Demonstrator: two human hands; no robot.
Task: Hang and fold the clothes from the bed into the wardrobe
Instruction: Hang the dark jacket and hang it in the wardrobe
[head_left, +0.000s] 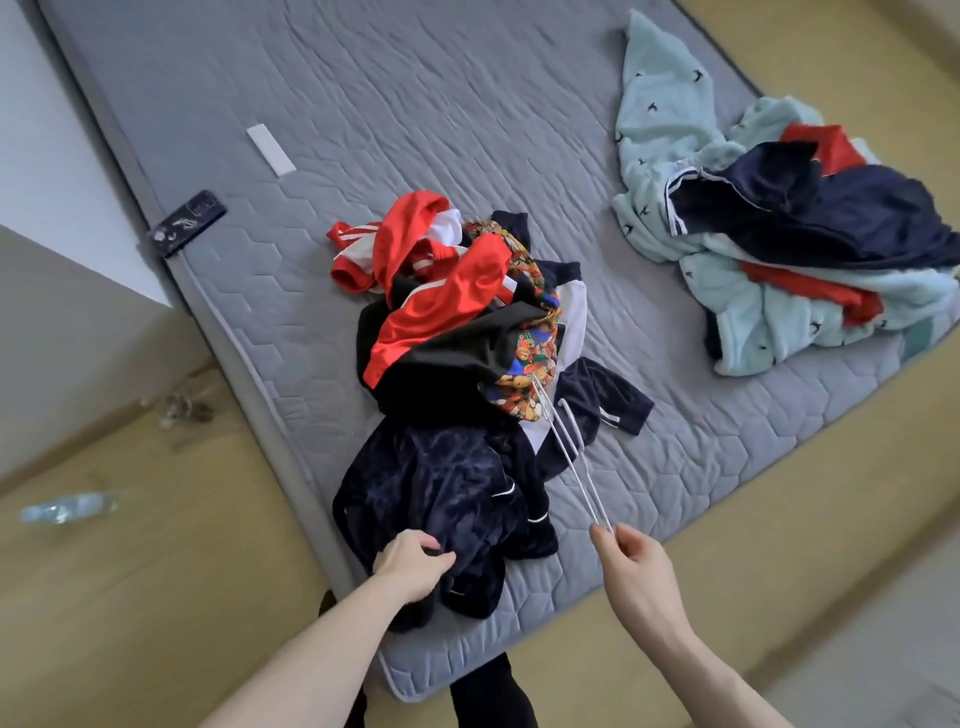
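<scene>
No writing reads. Left hand (413, 564) clutches the navy garment (441, 499) on the bed (415, 104); right hand (636, 564) pinches white hangers (571, 462).

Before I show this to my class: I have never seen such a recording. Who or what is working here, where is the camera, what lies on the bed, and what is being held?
No machine here: a person works with bare hands. The one picture comes from a camera worn on the head, looking down at the bed.

The left hand grips a dark navy garment at the near edge of a mixed pile of red, black and patterned clothes. The right hand pinches thin white hangers, whose far ends reach into that pile.

Farther right lies a second heap, pale blue, navy and red. A phone and a white strip also lie on the mattress.
</scene>
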